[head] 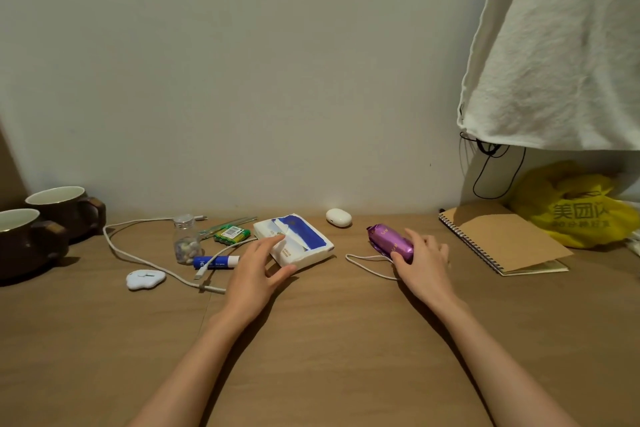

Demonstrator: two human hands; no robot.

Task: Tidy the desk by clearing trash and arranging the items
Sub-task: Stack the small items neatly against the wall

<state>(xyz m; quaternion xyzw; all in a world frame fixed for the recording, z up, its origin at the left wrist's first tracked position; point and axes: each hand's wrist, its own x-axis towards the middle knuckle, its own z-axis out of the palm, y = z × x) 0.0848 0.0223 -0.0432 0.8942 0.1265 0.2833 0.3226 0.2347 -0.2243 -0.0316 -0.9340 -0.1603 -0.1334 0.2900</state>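
Observation:
A white and blue tissue pack [298, 236] lies mid-desk, and my left hand [258, 269] grips its near left corner, thumb under the front edge and fingers on top. A purple snack wrapper [389, 241] lies to the right; my right hand [424, 262] closes on its near end. White cables run across the desk: one [131, 253] on the left, one [367, 265] looping under the wrapper. Near the left hand lie a blue glue stick [214, 262], a small clear bottle [185, 241], a green packet [232, 234] and a white cloud-shaped item [145, 279].
Two brown mugs [41, 229] stand at the far left. A white earbud case [338, 217] sits by the wall. A spiral notebook [502, 241] and a yellow plastic bag [571, 211] are at the right, under a hanging white cloth [554, 45].

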